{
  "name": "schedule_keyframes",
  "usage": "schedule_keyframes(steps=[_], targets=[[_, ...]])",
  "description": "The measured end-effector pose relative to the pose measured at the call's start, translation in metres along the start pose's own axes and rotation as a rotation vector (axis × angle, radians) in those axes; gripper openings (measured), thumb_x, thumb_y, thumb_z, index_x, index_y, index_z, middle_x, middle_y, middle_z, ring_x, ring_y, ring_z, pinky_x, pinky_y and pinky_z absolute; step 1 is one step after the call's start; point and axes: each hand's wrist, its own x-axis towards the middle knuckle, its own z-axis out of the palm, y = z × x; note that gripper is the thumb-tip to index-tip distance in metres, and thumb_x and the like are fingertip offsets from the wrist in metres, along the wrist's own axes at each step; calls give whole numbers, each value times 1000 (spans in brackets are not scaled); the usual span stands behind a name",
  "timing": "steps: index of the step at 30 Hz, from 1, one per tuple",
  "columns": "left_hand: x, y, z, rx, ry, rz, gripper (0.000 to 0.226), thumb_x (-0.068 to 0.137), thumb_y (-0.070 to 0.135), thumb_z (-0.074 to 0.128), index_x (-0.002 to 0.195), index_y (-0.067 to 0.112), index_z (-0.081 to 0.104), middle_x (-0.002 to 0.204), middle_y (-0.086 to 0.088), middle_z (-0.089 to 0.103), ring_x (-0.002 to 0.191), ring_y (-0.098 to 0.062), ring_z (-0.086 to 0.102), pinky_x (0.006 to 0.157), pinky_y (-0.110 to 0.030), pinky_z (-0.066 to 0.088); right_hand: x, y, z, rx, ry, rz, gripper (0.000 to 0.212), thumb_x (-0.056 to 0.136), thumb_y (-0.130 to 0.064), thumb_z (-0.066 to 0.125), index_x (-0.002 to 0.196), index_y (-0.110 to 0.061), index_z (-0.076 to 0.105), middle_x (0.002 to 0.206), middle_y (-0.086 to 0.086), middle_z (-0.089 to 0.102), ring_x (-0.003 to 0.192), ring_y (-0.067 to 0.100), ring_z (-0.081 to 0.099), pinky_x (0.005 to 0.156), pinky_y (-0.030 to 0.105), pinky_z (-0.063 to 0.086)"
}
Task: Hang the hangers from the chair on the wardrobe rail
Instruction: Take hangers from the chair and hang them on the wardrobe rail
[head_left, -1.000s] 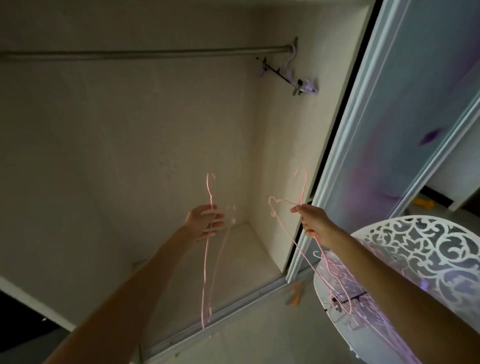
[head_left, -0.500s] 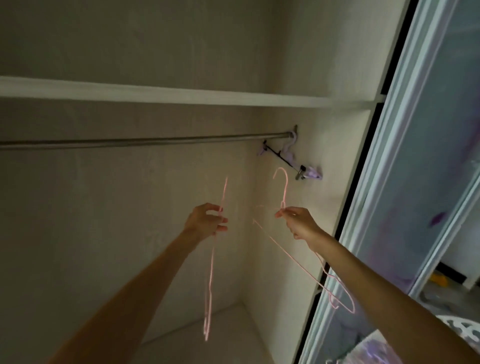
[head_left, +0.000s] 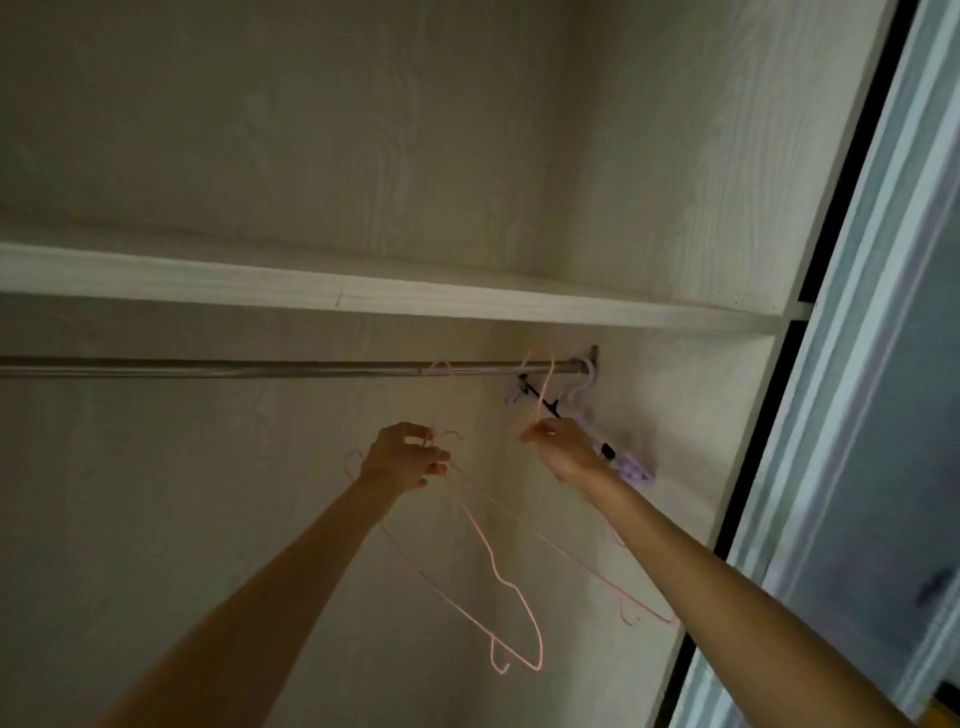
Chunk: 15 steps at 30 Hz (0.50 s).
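Gripping: left hand (head_left: 408, 457) pinches pink hanger (head_left: 498, 571), hook blurred at rail (head_left: 234, 367).
Right hand (head_left: 563, 449): pinches second hanger (head_left: 545, 387); its body partly hidden behind arm.

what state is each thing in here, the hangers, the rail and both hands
left hand: grips a pink hanger, hook at the rail
right hand: pinches second pink hanger, hook at the rail
rail: mostly bare
purple clip hanger: hung at the rail's right end
sliding door: open
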Motion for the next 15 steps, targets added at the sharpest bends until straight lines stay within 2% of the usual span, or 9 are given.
schedule_keyframes(steps=[3,5,10,15], targets=[[15,3,1,28,-28,6,16,86,1,62,87,15,54,51,7,65,36,2,59,54,-22,45,29,-8,9,-97,28,-32,34,98,-19,40,116,0,62,107,15,62,91,22,55,69,27,42],[21,1,3,31,-58,19,15,85,1,63,89,14,55,52,6,65,37,2,59,54,-21,45,46,-9,17,-146,62,-22,37,99,-20,34,115,-2,62,120,14,62,104,27,59,81,28,44],[35,0,6,67,-96,73,14,84,3,64,88,15,57,63,6,67,43,2,61,53,-17,48,64,0,39,-267,30,54,37,99,-26,35,120,-2,55,123,15,58,113,30,56,89,32,44],[40,-2,6,70,-136,93,14,83,4,65,89,15,58,70,5,69,47,1,64,49,-14,48,56,12,44,-331,-29,65,35,98,-29,37,116,-7,57,109,14,65,96,30,65,86,37,53]])
